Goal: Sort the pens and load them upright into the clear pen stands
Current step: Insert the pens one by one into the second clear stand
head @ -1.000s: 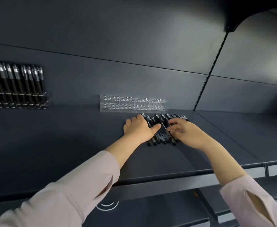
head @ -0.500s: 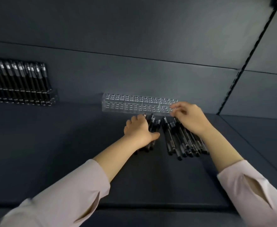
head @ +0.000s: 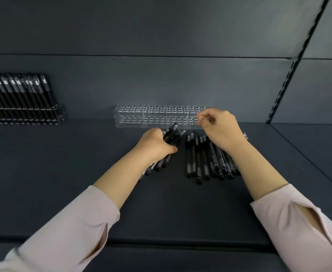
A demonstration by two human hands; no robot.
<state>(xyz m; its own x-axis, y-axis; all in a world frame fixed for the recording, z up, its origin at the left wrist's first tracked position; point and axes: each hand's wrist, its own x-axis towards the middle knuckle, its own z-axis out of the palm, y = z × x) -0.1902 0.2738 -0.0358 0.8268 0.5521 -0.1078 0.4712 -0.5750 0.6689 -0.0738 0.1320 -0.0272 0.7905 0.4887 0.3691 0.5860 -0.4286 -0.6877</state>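
"Black pens [head: 189,158], then: where do they lie?"

"In two lots on the dark shelf [head: 63,173]. One bundle [head: 170,137] is in the left hand [head: 155,147]. Its grip is curled round the barrels, with the caps fanning out toward the back and the lower ends trailing on the shelf beside the wrist. The rest lie flat just to the right, roughly parallel, partly under the right forearm [head: 259,173]."

"And the right hand?"

"The right hand [head: 221,130] hovers at the right end of the empty clear stand [head: 151,116]. Its fingers are curled, with thumb and forefinger tips drawn together. Whether that grip pinches the stand's edge or anything else, I cannot tell."

"Edges and room?"

"The empty clear stand sits against the back wall [head: 161,81], its front edge just behind the pen caps. A strip of bare shelf separates the two lots. Well to the left is a filled stand [head: 23,107] with pens standing in it, and open shelf lies between it and the empty one. Open shelf also runs from the pen ends to the front edge [head: 171,241], where the sleeves [head: 72,222] come over it. A slotted rail [head: 285,83] marks the shelf's right boundary."
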